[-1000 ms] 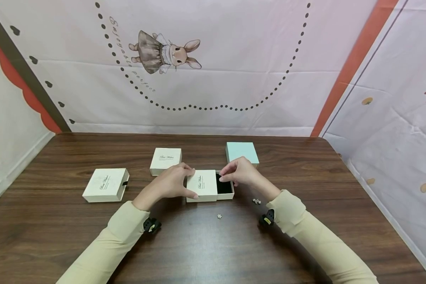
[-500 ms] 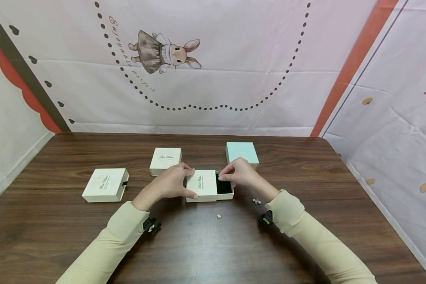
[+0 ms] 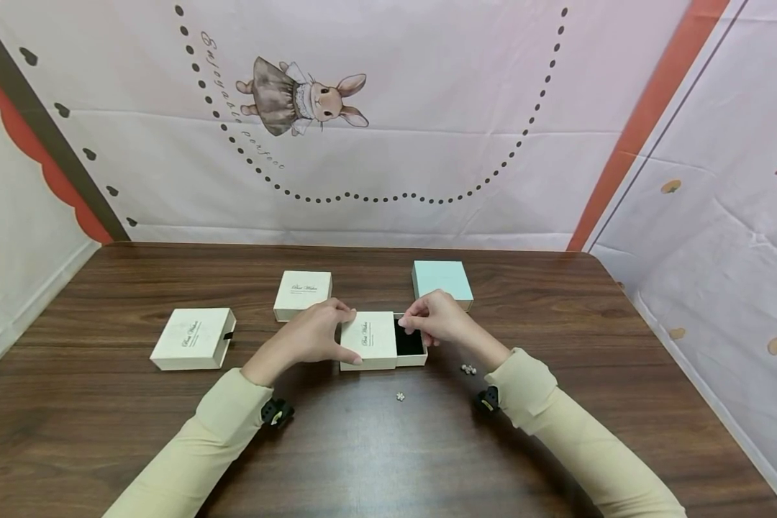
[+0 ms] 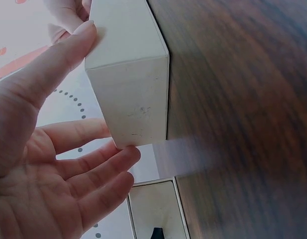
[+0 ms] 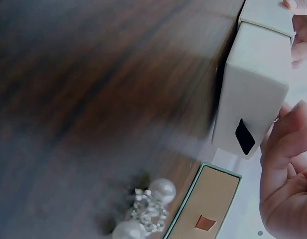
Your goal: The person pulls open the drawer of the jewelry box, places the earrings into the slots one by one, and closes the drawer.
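Observation:
My left hand (image 3: 312,332) grips the sleeve of a cream gift box (image 3: 369,340), thumb at its near edge and fingers on the far side. The box's drawer (image 3: 411,358) is pulled partway out to the right, showing a black pad (image 3: 409,341). Over that pad, my right hand (image 3: 442,316) has thumb and forefinger pinched together. In the right wrist view a tiny speck shows at its fingertips (image 5: 298,115); I cannot tell what it is. A black pull tab (image 5: 245,136) sits on the drawer's end.
A small flower-shaped stud (image 3: 400,396) lies in front of the box. Pearl-and-rhinestone jewellery (image 5: 146,209) lies to the right. Behind stand another cream box (image 3: 303,293) and a mint box (image 3: 442,279); a third cream box (image 3: 193,337) lies left on the wooden table (image 3: 337,460).
The right hand's fingers shift slightly over the black pad, with the lower fingers spreading a little toward the drawer's right edge. The left hand and the boxes keep their places.

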A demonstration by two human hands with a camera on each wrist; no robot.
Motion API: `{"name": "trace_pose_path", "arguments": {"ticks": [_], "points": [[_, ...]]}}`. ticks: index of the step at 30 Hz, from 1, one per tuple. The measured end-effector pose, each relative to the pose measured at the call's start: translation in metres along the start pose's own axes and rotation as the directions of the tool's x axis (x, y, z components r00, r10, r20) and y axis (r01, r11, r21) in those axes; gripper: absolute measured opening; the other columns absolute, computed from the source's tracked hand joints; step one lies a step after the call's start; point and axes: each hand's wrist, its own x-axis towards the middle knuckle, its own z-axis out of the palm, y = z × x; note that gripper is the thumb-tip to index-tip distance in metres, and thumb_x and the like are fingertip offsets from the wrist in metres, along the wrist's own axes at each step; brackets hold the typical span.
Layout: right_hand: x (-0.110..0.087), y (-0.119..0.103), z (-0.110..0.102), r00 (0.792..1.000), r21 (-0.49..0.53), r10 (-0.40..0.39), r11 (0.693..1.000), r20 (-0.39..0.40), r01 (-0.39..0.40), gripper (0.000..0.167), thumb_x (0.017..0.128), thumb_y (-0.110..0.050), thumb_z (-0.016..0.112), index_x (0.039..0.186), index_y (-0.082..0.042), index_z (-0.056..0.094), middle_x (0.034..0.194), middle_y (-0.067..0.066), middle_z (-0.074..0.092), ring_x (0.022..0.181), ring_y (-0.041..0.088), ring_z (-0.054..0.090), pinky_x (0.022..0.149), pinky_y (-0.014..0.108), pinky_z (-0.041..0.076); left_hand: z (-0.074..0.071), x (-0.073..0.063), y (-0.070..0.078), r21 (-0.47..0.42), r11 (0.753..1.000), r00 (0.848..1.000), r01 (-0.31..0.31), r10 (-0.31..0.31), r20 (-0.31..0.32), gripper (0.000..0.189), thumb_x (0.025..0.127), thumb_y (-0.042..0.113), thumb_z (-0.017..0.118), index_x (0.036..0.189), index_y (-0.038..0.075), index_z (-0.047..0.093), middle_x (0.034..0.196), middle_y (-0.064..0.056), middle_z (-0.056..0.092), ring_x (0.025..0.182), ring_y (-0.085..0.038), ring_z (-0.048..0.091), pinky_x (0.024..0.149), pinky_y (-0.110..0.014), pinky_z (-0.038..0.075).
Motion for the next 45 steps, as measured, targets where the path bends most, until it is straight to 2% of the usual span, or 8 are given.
{"name": "trace_pose_path", "arguments": {"ticks": [6,12,19,22,28,37,40,45], "points": [[-0.0019,-0.0007,-0.0010,1.000,-0.023,0.007,1.000,-0.010,-0.007,0.018,0.080,-0.025,0.071,0.074,-0.009,0.068,0.058,0.003,0.060,0.035,0.009,0.039,0.038,0.024,0.039,-0.0006,-0.0008,0.0009,0.000,1.000,1.000,0.002,-0.002,0.005,0.081,0.065,0.043,0.079,0.127,-0.002,0.051,0.125,-0.015,0.051,0.113,-0.029,0.049,0.092,-0.041,0.041],[-0.0012,-0.0006,-0.0020,0.999,0.017,0.037,0.999,-0.024,-0.036,0.018,0.074,-0.027,0.076,0.071,-0.009,0.071,0.046,0.002,0.051,0.033,0.010,0.039,0.038,0.024,0.038,-0.0005,-0.0011,0.0009,-0.006,1.000,1.000,0.000,0.000,0.004,0.081,0.066,0.042,0.079,0.127,-0.002,0.051,0.126,-0.016,0.051,0.113,-0.029,0.049,0.092,-0.040,0.041],[0.0000,0.0008,-0.0018,0.999,0.075,0.028,0.997,0.044,-0.031,0.011,0.081,-0.012,0.069,0.083,-0.002,0.072,0.063,0.009,0.065,0.040,0.008,0.048,0.045,0.029,0.049,0.0007,-0.0013,-0.0001,-0.011,1.000,1.000,0.004,-0.004,0.003,0.081,0.065,0.042,0.079,0.127,-0.003,0.050,0.126,-0.016,0.050,0.114,-0.029,0.049,0.092,-0.040,0.041],[0.0004,0.0015,-0.0015,0.999,0.063,0.030,0.997,0.040,-0.033,0.010,0.082,-0.010,0.068,0.085,-0.002,0.072,0.065,0.011,0.065,0.040,0.008,0.047,0.043,0.026,0.046,0.0009,-0.0014,0.0002,-0.012,1.000,1.000,0.006,-0.006,0.005,0.082,0.066,0.042,0.079,0.128,-0.003,0.050,0.127,-0.016,0.050,0.114,-0.029,0.048,0.092,-0.041,0.041],[0.0011,0.0020,0.0006,0.999,0.038,0.047,0.998,0.012,-0.048,0.008,0.081,-0.011,0.068,0.085,-0.006,0.073,0.055,0.007,0.060,0.036,0.008,0.043,0.038,0.022,0.037,0.0001,-0.0013,0.0013,-0.014,1.000,1.000,0.011,-0.011,0.005,0.082,0.066,0.041,0.079,0.128,-0.003,0.049,0.127,-0.016,0.050,0.115,-0.030,0.048,0.093,-0.041,0.040],[0.0031,0.0040,0.0028,0.999,0.022,0.042,0.999,0.011,-0.042,0.007,0.081,-0.011,0.069,0.083,-0.007,0.073,0.053,0.002,0.061,0.034,0.009,0.045,0.037,0.021,0.037,0.0008,-0.0013,0.0013,-0.014,1.000,1.000,0.011,-0.011,0.005,0.082,0.065,0.041,0.079,0.128,-0.003,0.049,0.127,-0.016,0.050,0.115,-0.029,0.048,0.093,-0.040,0.040],[0.0034,0.0041,0.0026,0.999,-0.012,0.037,0.999,0.001,-0.037,0.006,0.080,-0.011,0.070,0.082,-0.007,0.074,0.053,0.001,0.062,0.034,0.008,0.044,0.038,0.021,0.038,0.0010,-0.0011,0.0011,-0.011,1.000,1.000,0.007,-0.007,0.000,0.082,0.065,0.042,0.079,0.127,-0.003,0.050,0.126,-0.016,0.050,0.114,-0.029,0.049,0.093,-0.040,0.040],[0.0036,0.0034,0.0021,1.000,-0.096,0.000,0.995,-0.015,-0.002,0.004,0.078,-0.011,0.071,0.079,-0.008,0.075,0.062,0.000,0.066,0.035,0.009,0.045,0.042,0.023,0.042,0.0007,-0.0006,0.0002,-0.001,1.000,1.000,-0.004,0.004,-0.005,0.082,0.065,0.042,0.079,0.127,-0.003,0.050,0.125,-0.016,0.051,0.113,-0.029,0.049,0.093,-0.040,0.041]]}}
